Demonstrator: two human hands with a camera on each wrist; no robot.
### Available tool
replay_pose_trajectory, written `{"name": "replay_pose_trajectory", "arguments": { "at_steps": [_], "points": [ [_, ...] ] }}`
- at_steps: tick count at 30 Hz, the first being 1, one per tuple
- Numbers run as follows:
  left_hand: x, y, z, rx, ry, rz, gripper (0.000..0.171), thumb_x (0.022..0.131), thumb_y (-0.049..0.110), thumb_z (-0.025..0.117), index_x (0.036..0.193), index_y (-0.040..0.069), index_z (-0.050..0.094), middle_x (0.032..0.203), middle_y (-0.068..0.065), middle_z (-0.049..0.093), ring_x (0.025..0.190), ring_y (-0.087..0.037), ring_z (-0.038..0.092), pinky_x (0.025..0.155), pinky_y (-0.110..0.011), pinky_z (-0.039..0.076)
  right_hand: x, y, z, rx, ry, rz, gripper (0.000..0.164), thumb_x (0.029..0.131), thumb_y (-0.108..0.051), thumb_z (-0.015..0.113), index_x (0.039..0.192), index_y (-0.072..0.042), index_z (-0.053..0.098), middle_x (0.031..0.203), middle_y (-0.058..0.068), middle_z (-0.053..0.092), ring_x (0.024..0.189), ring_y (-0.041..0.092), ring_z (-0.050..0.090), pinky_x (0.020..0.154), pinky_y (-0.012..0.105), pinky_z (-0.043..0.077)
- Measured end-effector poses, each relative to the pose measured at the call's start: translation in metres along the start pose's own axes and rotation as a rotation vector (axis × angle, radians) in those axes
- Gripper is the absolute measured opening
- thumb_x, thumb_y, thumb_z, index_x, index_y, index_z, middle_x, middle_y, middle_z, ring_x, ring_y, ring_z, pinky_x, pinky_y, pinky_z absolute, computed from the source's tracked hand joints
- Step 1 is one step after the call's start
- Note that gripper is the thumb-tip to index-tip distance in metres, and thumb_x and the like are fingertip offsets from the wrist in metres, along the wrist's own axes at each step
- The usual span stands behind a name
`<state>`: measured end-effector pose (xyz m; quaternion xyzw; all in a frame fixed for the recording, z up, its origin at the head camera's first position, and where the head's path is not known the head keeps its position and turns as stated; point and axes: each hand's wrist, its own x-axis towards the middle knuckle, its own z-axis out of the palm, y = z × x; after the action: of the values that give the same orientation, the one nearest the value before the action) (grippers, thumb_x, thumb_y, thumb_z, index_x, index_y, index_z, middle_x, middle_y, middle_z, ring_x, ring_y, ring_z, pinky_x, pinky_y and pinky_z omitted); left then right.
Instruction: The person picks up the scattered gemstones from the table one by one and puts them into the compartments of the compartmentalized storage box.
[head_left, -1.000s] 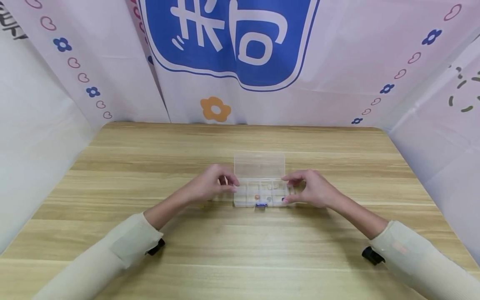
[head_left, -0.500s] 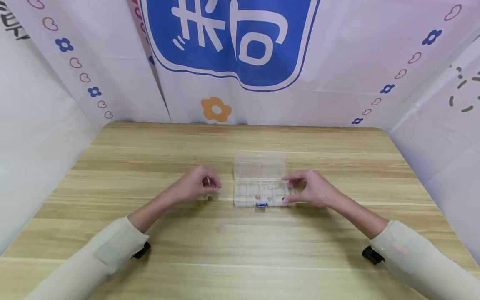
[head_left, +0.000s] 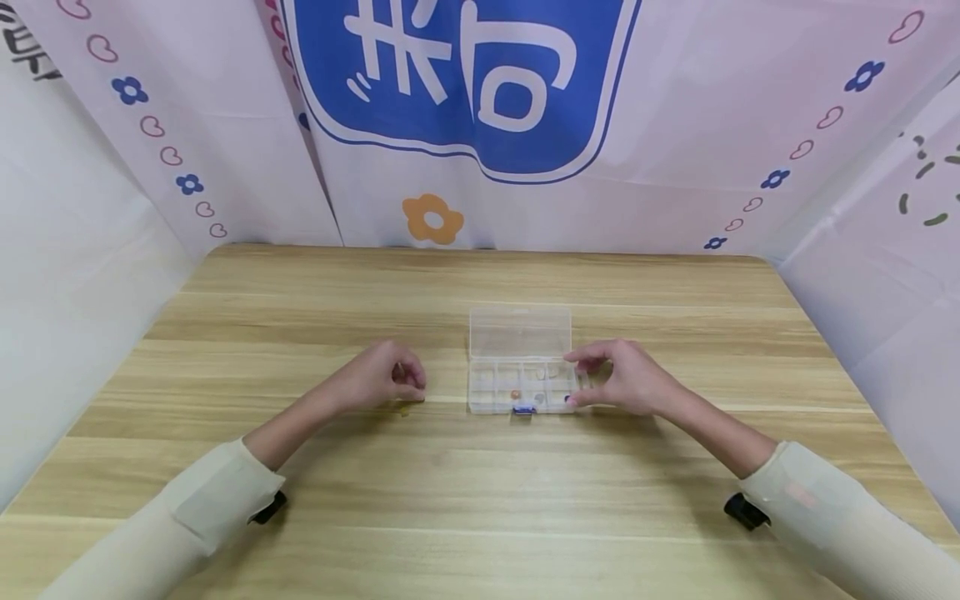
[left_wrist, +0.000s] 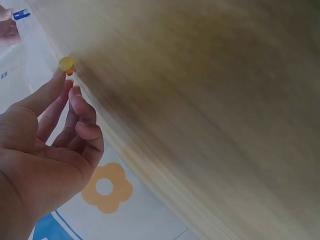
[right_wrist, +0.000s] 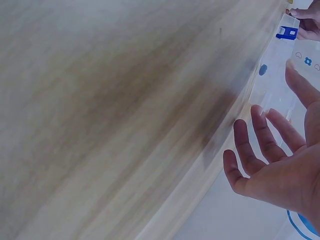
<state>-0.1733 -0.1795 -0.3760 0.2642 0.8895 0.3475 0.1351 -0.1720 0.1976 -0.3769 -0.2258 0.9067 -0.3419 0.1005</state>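
Note:
A clear divided storage box [head_left: 482,400] sits mid-table with its lid [head_left: 520,333] folded back. Inside, an orange bead [head_left: 515,394], a dark blue bead [head_left: 567,399] and some pale pieces lie in separate compartments. My right hand [head_left: 626,379] holds the box's right end, thumb at the front corner and fingers behind. To the left of the box, my left hand [head_left: 378,379] has thumb and forefinger tips down on a small orange-red bead [left_wrist: 69,72], apparently pinching it. A yellow bead [left_wrist: 66,63] lies right beside those fingertips; in the head view it shows near the wrist side.
The wooden table [head_left: 480,500] ends at the back against a printed cloth [head_left: 675,167]. A blue latch [head_left: 523,410] juts from the box's front. Dark devices [head_left: 746,512] are strapped under both sleeves.
My left hand has moved left from the box's left edge and come down at the bead on the table. My right hand and the box have stayed in place.

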Motion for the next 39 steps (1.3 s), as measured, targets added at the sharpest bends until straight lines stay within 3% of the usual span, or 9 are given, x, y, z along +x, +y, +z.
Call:
{"name": "replay_pose_trajectory", "arguments": {
  "at_steps": [17,39],
  "points": [
    [-0.0019,0.0012,-0.0012,0.012,-0.061,-0.003,0.013,0.089,-0.001,0.079,0.08,0.005,0.072,0.077,-0.001,0.068,0.069,-0.011,0.058,0.064,-0.025,0.05,-0.0005,0.0006,0.0003,-0.012,0.001,-0.002,0.064,0.076,-0.025,0.095,0.127,0.004,0.07,0.102,0.007,0.073,0.095,0.023,0.064,0.087,0.043,0.054],
    [0.0055,0.0078,-0.0021,-0.014,0.022,0.011,0.009,0.091,0.0,0.078,0.084,0.006,0.073,0.078,-0.001,0.07,0.073,-0.015,0.062,0.065,-0.025,0.052,-0.0004,0.0006,0.0001,-0.009,0.006,0.0,0.064,0.076,-0.026,0.095,0.127,0.004,0.07,0.104,0.007,0.073,0.097,0.024,0.064,0.089,0.045,0.054]
  ]
}}
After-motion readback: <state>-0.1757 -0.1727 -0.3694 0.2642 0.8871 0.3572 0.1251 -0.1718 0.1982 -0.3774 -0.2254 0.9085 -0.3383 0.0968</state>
